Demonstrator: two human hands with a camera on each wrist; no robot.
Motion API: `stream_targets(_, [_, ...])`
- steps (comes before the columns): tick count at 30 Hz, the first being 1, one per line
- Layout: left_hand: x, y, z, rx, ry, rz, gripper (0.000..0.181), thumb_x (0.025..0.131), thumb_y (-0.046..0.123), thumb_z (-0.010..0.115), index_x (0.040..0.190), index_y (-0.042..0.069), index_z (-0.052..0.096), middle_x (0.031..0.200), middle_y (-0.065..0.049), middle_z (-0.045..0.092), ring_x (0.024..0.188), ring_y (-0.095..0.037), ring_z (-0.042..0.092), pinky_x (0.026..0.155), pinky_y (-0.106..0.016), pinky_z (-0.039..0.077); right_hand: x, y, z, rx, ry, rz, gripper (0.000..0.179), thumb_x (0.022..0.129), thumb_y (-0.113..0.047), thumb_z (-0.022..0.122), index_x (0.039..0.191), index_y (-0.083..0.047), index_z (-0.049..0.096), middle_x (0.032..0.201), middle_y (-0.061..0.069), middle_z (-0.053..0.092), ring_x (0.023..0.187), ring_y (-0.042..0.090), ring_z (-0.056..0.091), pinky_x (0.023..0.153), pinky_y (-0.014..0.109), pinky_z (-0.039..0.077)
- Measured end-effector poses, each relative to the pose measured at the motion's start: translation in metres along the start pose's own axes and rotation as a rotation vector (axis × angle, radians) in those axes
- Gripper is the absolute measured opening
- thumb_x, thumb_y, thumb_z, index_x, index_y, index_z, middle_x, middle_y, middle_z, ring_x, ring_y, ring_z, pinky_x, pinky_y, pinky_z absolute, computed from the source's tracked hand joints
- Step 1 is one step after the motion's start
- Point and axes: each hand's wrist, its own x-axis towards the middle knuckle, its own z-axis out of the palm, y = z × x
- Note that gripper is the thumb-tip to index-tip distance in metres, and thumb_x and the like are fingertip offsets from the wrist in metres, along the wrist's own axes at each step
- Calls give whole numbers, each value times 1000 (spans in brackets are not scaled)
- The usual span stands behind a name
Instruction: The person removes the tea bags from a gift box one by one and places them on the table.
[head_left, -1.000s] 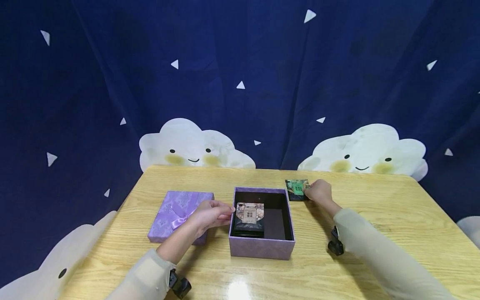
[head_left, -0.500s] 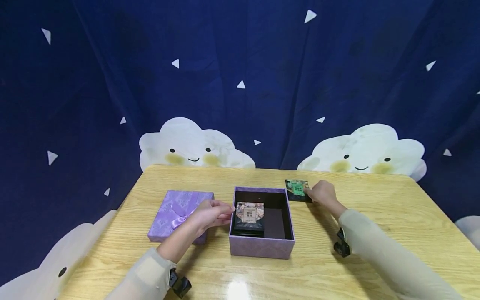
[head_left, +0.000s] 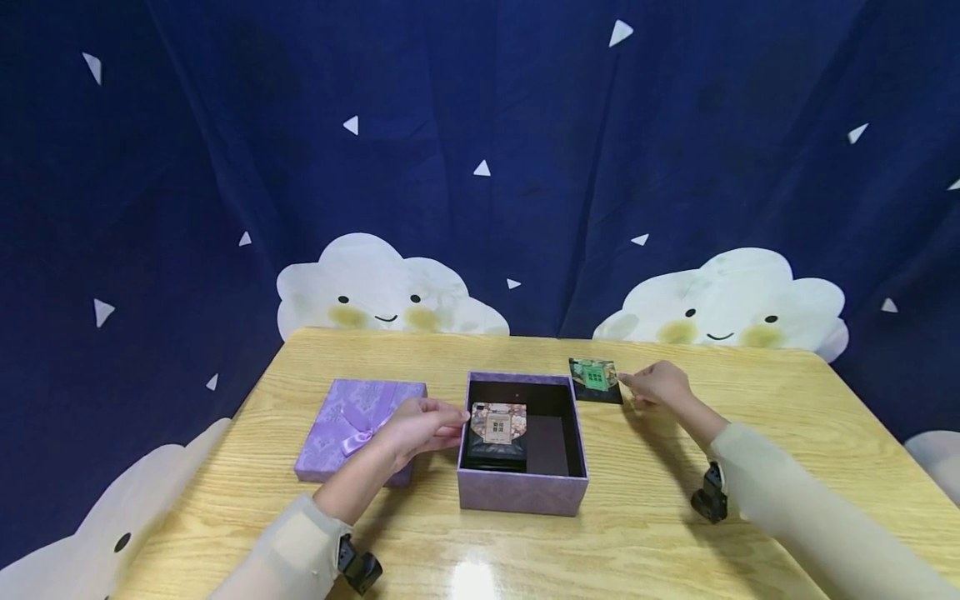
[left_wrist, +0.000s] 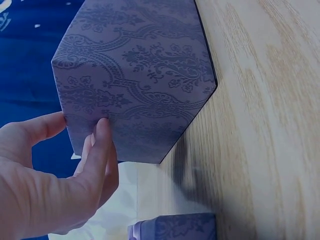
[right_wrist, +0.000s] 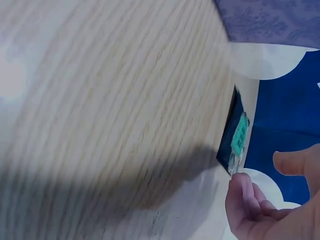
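Note:
My left hand [head_left: 422, 429] grips the left wall of an open purple patterned box [head_left: 522, 493], thumb at the rim and fingers against the outside, as the left wrist view [left_wrist: 75, 185] shows. Inside the box, on its left side, lies a dark tea sachet [head_left: 498, 433] with a floral print and pale label, seemingly atop others. A second black sachet [head_left: 596, 381] with a green label lies flat on the table behind the box's right corner. Beside its right edge is my right hand [head_left: 660, 386], thumb and fingers apart in the right wrist view, with nothing held between them.
Left of the box lies its purple lid [head_left: 337, 433] with a satin bow, partly behind my left forearm. The wooden table [head_left: 600, 550] ends at the back before a dark blue curtain [head_left: 480, 208] with cloud prints.
My right hand has let go of the green-labelled sachet and drawn off to the right, while the sachet stays on the table. The left hand and box hold their place.

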Motion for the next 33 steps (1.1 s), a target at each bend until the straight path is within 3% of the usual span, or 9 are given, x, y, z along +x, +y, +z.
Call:
stream_targets(5, [-1,1,0,-6,-5,0,24,88,3,62,106,-11,55,99,-17,67,75,-11,67,83,-27,63,-8,0,-4,228,-63,35,49,93,-27,58,118,15,58,59,-7,64,55,3,61,63,25,62])
stream_targets(13, [-1,0,0,-1,2,2,23,88,3,63,105,-11,56,95,-15,69,76,-12,67,85,-29,63,-22,-5,-10,446,-154,47,52,95,-21,57,128,18,46,63,-12,64,58,-1,63,61,16,60])
stream_targets(19, [-1,0,0,-9,3,9,22,88,3,62,104,-11,56,87,-8,68,75,-11,67,83,-28,63,-34,-12,-15,523,-211,25,52,95,-16,57,131,19,42,69,-10,65,67,1,66,73,19,62])
stream_targets(25, [-1,-1,1,-4,-2,12,19,88,3,60,102,-10,57,85,-6,66,74,-10,65,83,-27,63,-45,-19,-16,562,-258,-18,53,96,-15,55,131,21,39,72,-9,67,69,1,66,75,19,62])
stream_targets(33, [-2,-1,1,4,-1,13,16,88,3,61,99,-8,57,93,-13,69,76,-11,67,82,-26,63,-60,-36,-15,597,-327,-52,55,97,-17,54,134,20,36,79,-8,68,73,0,67,80,21,62])
